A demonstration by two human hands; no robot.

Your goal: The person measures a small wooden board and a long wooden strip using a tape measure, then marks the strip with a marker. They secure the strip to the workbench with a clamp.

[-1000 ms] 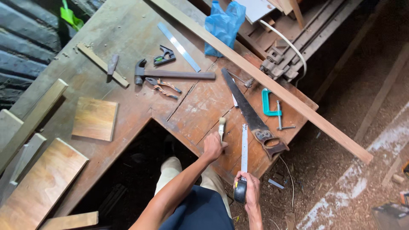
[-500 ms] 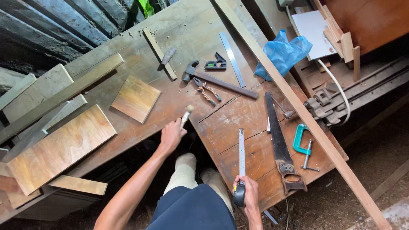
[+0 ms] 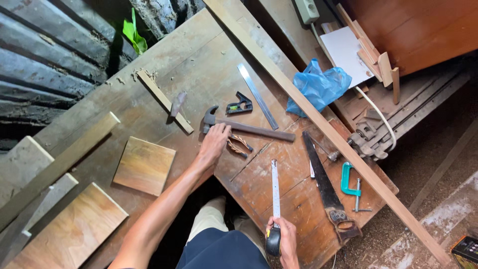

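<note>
Right hand grips a tape measure low in the frame; left hand rests by a hammer at centre.

The tape measure (image 3: 273,241) sits at the bottom centre, its dark case closed inside the right hand (image 3: 285,239), the fingers wrapped round it and the blade run out up the workbench (image 3: 199,65). The left hand (image 3: 214,143) lies flat at mid-frame, fingers on the bench beside the hammer (image 3: 249,128) head; whether it grasps anything cannot be told, as the palm faces down. Pliers (image 3: 238,145) lie partly under that hand. To the right lie a handsaw (image 3: 326,187) and a green clamp (image 3: 348,183). A long wooden strip (image 3: 318,117) crosses the frame diagonally. A blue plastic bag (image 3: 318,87) sits upper right. A square board (image 3: 144,165) lies left of centre.
</note>
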